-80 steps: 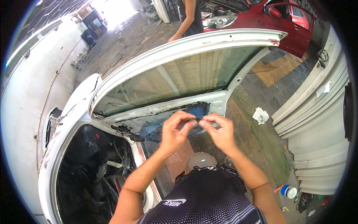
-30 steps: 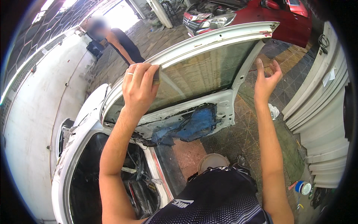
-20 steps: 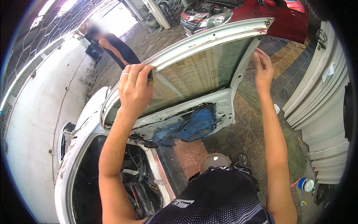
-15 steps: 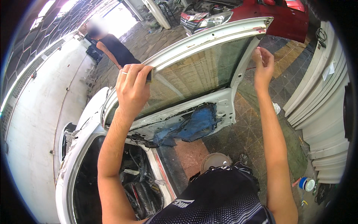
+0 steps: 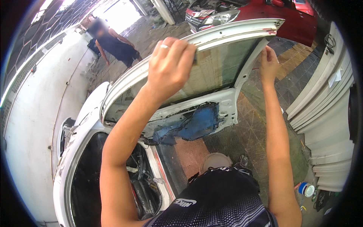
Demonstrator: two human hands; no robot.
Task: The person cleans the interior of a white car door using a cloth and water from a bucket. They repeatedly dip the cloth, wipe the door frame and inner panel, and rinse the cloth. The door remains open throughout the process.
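Note:
A white car door [image 5: 226,33] stands swung out, with a dark window pane [image 5: 217,66] and blue film [image 5: 204,119] on its stripped inner panel. My left hand [image 5: 170,64] is closed on a small dark flat pad [image 5: 195,56], against the door's upper frame. The pad is mostly hidden by my fingers, and its exact kind does not show. At the door's right edge, my right hand [image 5: 269,66] has its fingers bent against the frame; part of them is hidden.
The white car body [image 5: 66,181] opens at lower left. A red car [image 5: 253,17] with its front exposed stands at far right. Another person [image 5: 115,47] is beyond the door. A round lid-like object [image 5: 215,162] is by my feet; a blue-white can [image 5: 306,189] stands right.
My left hand has slid right and upward along the door's top frame with the pad. My right hand has come in against the door's edge. The other person's posture has changed.

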